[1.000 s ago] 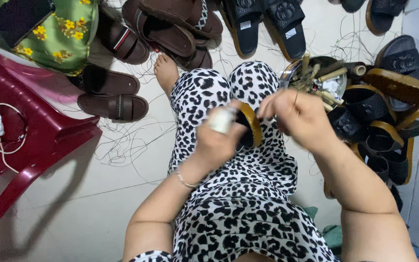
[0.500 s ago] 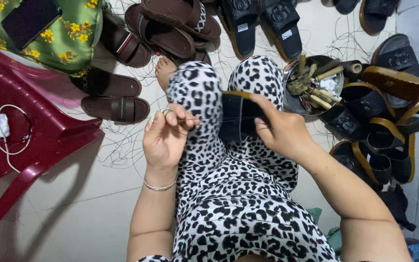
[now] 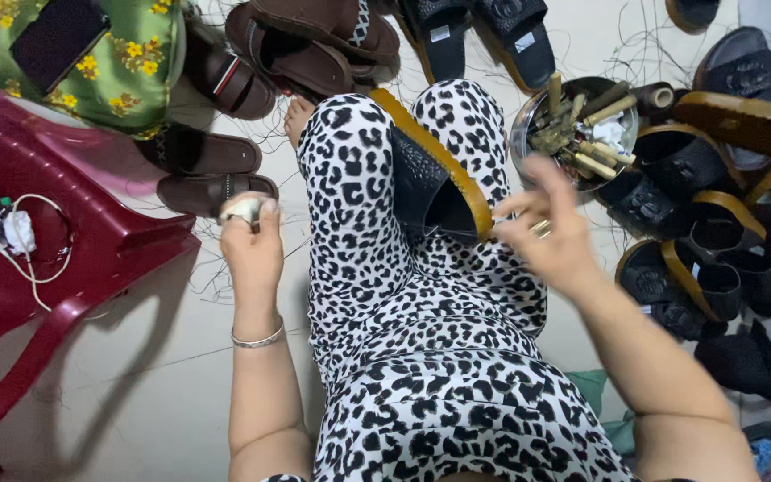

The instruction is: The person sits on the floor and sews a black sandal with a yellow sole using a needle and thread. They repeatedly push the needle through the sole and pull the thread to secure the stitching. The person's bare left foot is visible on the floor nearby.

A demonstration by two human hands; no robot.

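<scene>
Left hand (image 3: 252, 245) fisted, right hand (image 3: 546, 234) spread

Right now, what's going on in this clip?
A person sits on the floor among many sandals. A black sandal with a tan edge lies on their lap, between the legs. The left hand is out to the side, closed around a small pale object that I can't identify. The right hand, blurred, is open beside the sandal, near a metal bowl of tools. A red plastic chair stands to the left.
</scene>
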